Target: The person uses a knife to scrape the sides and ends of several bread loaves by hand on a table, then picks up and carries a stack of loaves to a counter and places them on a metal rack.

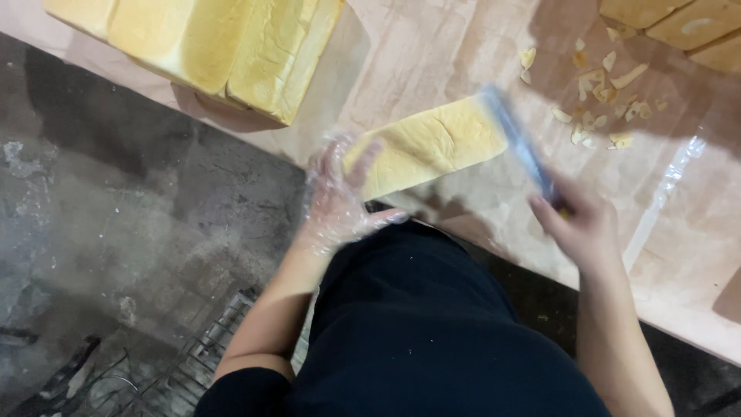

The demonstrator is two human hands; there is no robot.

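The gloved left hand (336, 197) steadies the near end of the bread loaf (432, 145) on the tabletop (432, 54), its grip loosely apart; the right hand (580, 224), clamped on a knife (519, 143), should saw lightly at the end beyond that grip, blade upright

Loaf (432, 143) mid-frame: pale yellow crumb, tan crust. Knife (519, 143): blurred blue-grey. Left hand (340, 197) in clear glove w/ whitish sheen. Table (432, 54): light pinkish-brown. Loaves upper left (208, 42): golden-yellow. Crumbs upper right (602, 93): pale yellow. Floor (116, 216): dark grey, mottled. Clothes (417, 332): black.
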